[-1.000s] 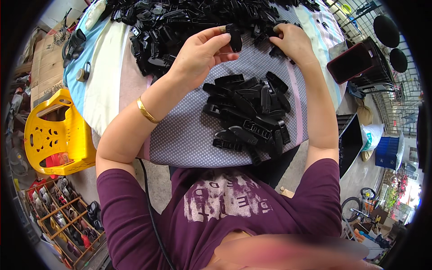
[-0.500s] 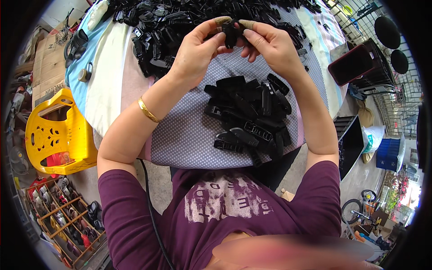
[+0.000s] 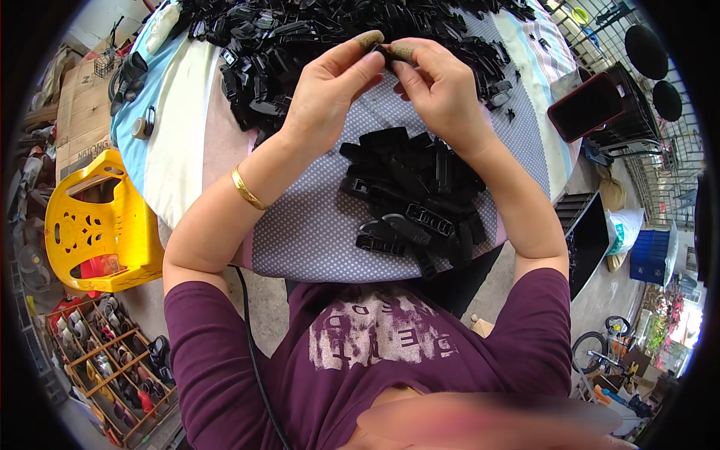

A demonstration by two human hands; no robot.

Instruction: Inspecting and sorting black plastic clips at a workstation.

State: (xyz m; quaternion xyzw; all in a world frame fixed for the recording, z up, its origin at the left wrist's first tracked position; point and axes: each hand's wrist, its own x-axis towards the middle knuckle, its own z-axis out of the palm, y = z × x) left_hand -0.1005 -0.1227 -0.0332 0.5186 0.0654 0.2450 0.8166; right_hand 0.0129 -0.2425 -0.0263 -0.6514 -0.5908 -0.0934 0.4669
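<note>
My left hand (image 3: 326, 94) and my right hand (image 3: 444, 94) meet over the far half of the table, thumbs and forefingers pinched around a small black plastic piece (image 3: 379, 51). Most of that piece is hidden by the fingers. Tan covers wrap both forefingertips. Between my forearms lies a smaller pile of black plastic pieces (image 3: 409, 169), some with slotted, buckle-like ends. Beyond my hands a large heap of similar black pieces (image 3: 300, 37) spreads across the back of the table.
A patterned cloth (image 3: 300, 225) covers the table. At the left stand a yellow plastic chair (image 3: 139, 232) and a shoe rack (image 3: 101, 386). A phone-like dark rectangle (image 3: 585, 112) stands by the right edge, with a black bin (image 3: 589, 251) below. A black cable (image 3: 251, 337) runs beside my left arm.
My fingertips have drawn closer together and turned over the black piece, which showed more fully before. My right hand has shifted slightly left. The piles look the same.
</note>
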